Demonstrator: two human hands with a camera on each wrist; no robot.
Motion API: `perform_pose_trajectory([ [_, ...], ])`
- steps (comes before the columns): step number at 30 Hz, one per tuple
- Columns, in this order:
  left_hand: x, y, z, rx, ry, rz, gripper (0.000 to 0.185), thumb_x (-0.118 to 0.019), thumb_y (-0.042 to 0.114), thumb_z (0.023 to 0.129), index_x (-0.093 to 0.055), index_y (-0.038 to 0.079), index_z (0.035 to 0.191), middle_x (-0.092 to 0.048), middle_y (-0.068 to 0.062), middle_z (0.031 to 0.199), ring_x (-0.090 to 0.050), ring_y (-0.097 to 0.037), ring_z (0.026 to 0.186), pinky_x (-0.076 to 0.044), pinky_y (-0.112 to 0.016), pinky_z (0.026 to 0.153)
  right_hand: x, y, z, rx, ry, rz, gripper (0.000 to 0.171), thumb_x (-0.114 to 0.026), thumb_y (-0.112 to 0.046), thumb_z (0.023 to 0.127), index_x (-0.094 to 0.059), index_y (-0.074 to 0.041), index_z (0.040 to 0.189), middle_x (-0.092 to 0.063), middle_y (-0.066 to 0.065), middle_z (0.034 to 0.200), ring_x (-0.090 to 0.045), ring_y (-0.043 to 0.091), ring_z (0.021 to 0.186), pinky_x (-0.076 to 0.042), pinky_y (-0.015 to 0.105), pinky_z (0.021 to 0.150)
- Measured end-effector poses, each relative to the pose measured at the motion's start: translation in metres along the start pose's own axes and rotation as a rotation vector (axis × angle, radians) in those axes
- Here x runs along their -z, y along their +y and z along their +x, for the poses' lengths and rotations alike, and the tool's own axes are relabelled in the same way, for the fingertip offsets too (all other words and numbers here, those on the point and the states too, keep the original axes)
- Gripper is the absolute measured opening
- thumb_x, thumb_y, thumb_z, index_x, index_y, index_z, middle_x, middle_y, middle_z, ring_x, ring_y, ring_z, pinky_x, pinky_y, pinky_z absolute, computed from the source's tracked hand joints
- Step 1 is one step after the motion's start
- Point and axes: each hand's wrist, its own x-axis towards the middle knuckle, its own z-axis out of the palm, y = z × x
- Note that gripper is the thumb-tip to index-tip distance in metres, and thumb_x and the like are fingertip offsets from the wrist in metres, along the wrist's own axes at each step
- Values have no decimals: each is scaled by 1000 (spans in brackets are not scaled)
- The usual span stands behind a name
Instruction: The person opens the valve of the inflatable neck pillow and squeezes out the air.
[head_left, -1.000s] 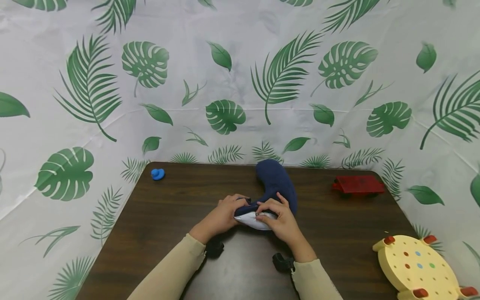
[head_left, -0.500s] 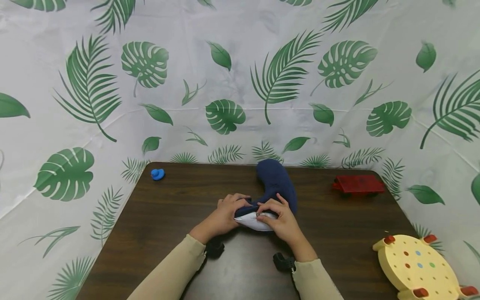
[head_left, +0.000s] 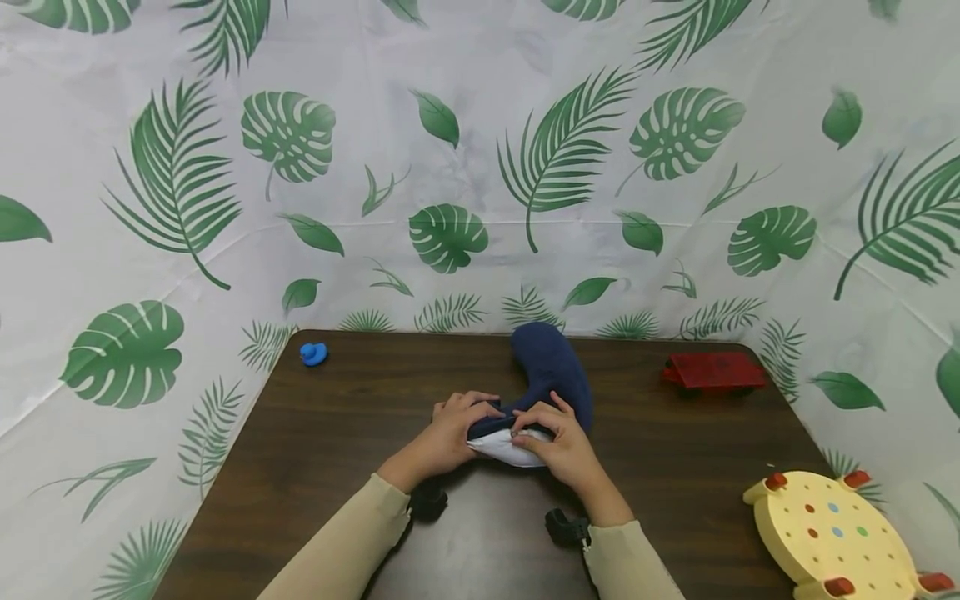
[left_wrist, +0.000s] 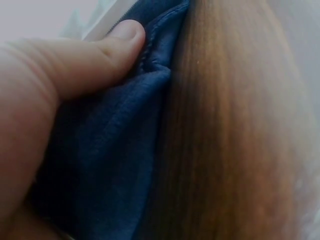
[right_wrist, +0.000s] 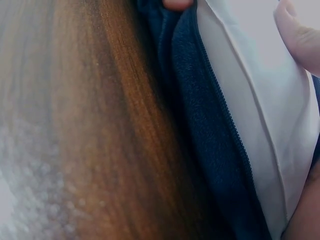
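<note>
A navy neck pillow (head_left: 555,367) lies curved on the table, its near end toward me. The cover gapes along an open zipper (right_wrist: 220,97), and a white inner cushion (head_left: 501,448) bulges through the slit. My left hand (head_left: 448,427) grips the left end of the cover; in the left wrist view its thumb (left_wrist: 102,62) presses the bunched blue fabric beside the zipper. My right hand (head_left: 564,440) bends over the slit, thumb and fingers pinching at its edge. In the right wrist view the thumb (right_wrist: 305,42) lies against the white cushion.
A blue rubber duck (head_left: 313,354) sits at the table's back left corner. Toward the back right stands a red toy-like object (head_left: 716,369). A yellow round pegboard (head_left: 840,533) with red legs lies at the right edge. Leaf-patterned cloth (head_left: 450,150) hangs behind the table (head_left: 337,467).
The head view has tipped up slightly, so the scene sits a little lower. Both hands keep their hold on the pillow, and it stays in place.
</note>
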Motion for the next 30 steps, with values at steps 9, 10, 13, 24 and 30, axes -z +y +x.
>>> perform_pose_trajectory([
  [9, 0, -2, -1, -34, 14, -25, 47, -89, 23, 93, -72, 24, 136, -61, 2, 159, -55, -31, 138, -32, -51, 99, -1, -2, 0, 8, -3, 5, 21, -88, -9, 89, -80, -26, 99, -77, -2, 99, -76, 33, 122, -10, 72, 129],
  [10, 0, -2, -1, -34, 14, -26, 47, -89, 22, 92, -72, 24, 136, -60, 2, 159, -55, -31, 138, -32, -51, 99, -1, -1, 0, 8, -3, 4, 21, -88, -9, 89, -80, -26, 99, -77, -2, 99, -76, 33, 122, -10, 72, 129],
  [13, -1, -3, -1, -34, 16, -26, 47, -90, 21, 92, -73, 24, 136, -60, 3, 159, -54, -30, 137, -32, -52, 99, -1, 0, 0, 6, -6, 9, 21, -88, -9, 89, -80, -25, 99, -77, -2, 99, -76, 33, 123, -10, 72, 129],
  [24, 0, -2, -1, -58, 23, -29, 37, -87, 22, 94, -74, 23, 129, -65, 2, 155, -57, -28, 134, -32, -51, 100, 0, 1, 0, 14, -16, 14, 21, -88, -8, 89, -79, -26, 99, -77, -2, 99, -76, 33, 122, -8, 72, 129],
  [30, 1, -2, 0, -67, 20, -33, 32, -85, 25, 96, -75, 24, 126, -67, 3, 153, -57, -26, 134, -32, -52, 100, 1, 2, 0, 8, -17, 8, 22, -88, -9, 89, -80, -26, 98, -77, -2, 99, -76, 33, 122, -8, 71, 130],
])
